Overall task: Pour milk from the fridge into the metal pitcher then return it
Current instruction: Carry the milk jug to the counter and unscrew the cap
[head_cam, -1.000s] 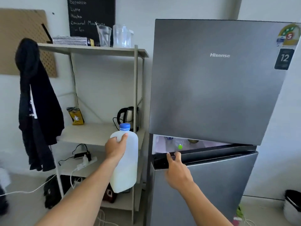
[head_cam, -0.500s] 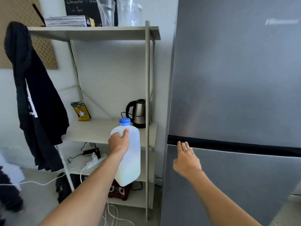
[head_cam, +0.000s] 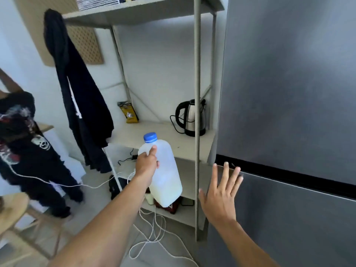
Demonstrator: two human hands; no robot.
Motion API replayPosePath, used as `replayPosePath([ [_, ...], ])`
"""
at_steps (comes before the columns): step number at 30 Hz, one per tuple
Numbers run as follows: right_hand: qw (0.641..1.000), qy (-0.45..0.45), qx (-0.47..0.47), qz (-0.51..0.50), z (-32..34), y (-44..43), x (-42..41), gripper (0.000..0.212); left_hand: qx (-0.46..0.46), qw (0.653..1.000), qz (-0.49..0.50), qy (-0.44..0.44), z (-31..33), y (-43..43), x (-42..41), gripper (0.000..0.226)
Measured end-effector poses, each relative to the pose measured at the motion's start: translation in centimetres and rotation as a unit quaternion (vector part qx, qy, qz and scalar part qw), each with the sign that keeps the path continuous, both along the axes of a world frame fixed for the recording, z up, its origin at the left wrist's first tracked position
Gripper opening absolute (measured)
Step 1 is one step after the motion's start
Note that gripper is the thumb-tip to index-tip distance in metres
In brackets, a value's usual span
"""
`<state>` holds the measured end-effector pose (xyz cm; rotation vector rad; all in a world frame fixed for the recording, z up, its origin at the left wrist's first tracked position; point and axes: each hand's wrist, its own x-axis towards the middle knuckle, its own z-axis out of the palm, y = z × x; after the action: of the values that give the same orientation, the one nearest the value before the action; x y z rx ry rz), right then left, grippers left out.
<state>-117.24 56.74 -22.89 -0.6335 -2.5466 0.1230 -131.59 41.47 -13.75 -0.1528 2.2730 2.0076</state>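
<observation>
My left hand (head_cam: 146,166) grips a white plastic milk jug (head_cam: 166,182) with a blue cap by its handle, holding it upright in front of the shelf unit. A little milk shows in the jug's bottom. My right hand (head_cam: 221,191) is spread flat with fingers apart, just off the left edge of the grey fridge (head_cam: 289,93), near the dark seam between its two doors. Both fridge doors are closed. No metal pitcher is in view.
A pale shelf unit (head_cam: 196,112) stands left of the fridge, holding a steel kettle (head_cam: 190,118) and a yellow packet (head_cam: 129,112). A dark jacket (head_cam: 81,97) hangs on its left post. White cables (head_cam: 152,234) trail on the floor. A wooden stool (head_cam: 13,209) and another person's dark clothing (head_cam: 25,147) are at left.
The fridge door went from ajar, held by my right hand, to closed. My right hand let go and opened flat. The view swung left and down; the jug stays in my left hand.
</observation>
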Motion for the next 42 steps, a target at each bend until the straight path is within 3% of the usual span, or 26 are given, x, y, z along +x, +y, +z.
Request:
replayPosePath([
  [2, 0.997, 0.039, -0.053, 0.045, -0.3, -1.2, -1.5, 0.087, 0.024, 0.999, 0.036, -0.007, 0.1, -1.5, 0.5, 0.037],
  [4, 0.982, 0.021, -0.134, 0.133, -0.2, -2.8, -2.5, 0.086, 0.041, 0.997, 0.064, -0.01, 0.0, -3.0, 1.3, 0.034],
  [7, 0.906, -0.074, -0.275, 0.313, -1.4, -7.6, -3.3, 0.101, 0.024, 0.993, 0.113, 0.005, -0.5, -6.5, 3.8, 0.031],
  [10, 0.851, -0.103, -0.358, 0.371, -1.8, -14.3, -1.7, 0.122, -0.007, 0.988, 0.155, 0.011, 0.1, -10.2, 6.8, 0.037],
  [14, 0.839, -0.09, -0.366, 0.392, -0.8, -22.7, 0.9, 0.129, 0.002, 0.971, 0.237, 0.023, 1.5, -17.2, 11.4, 0.04],
  [18, 0.831, -0.106, -0.359, 0.411, 0.9, -29.2, 3.0, 0.124, -0.051, 0.959, 0.279, 0.028, 3.3, -23.4, 17.1, 0.04],
  [21, 0.802, -0.118, -0.344, 0.475, 2.0, -34.3, 6.9, 0.119, -0.122, 0.944, 0.305, 0.025, 4.4, -29.1, 23.0, 0.041],
  [24, 0.775, -0.141, -0.315, 0.53, 2.6, -39.7, 12.4, 0.114, -0.124, 0.937, 0.326, 0.02, 4.9, -34.9, 30.5, 0.041],
  [27, 0.726, -0.181, -0.296, 0.594, 3.0, -45.7, 20.3, 0.108, -0.143, 0.91, 0.388, 0.004, 4.9, -41.0, 40.1, 0.042],
  [31, 0.689, -0.209, -0.27, 0.64, 2.2, -50.2, 27.3, 0.107, -0.147, 0.89, 0.429, -0.035, 4.2, -45.2, 48.3, 0.04],
  [37, 0.595, -0.212, -0.184, 0.753, 1.4, -58.5, 40.9, 0.11, -0.092, 0.818, 0.566, -0.041, 2.2, -53.0, 65.8, 0.036],
  [42, 0.503, -0.243, -0.166, 0.813, 0.5, -62.7, 50.0, 0.113, -0.073, 0.753, 0.653, -0.045, 1.3, -55.3, 76.3, 0.034],
])
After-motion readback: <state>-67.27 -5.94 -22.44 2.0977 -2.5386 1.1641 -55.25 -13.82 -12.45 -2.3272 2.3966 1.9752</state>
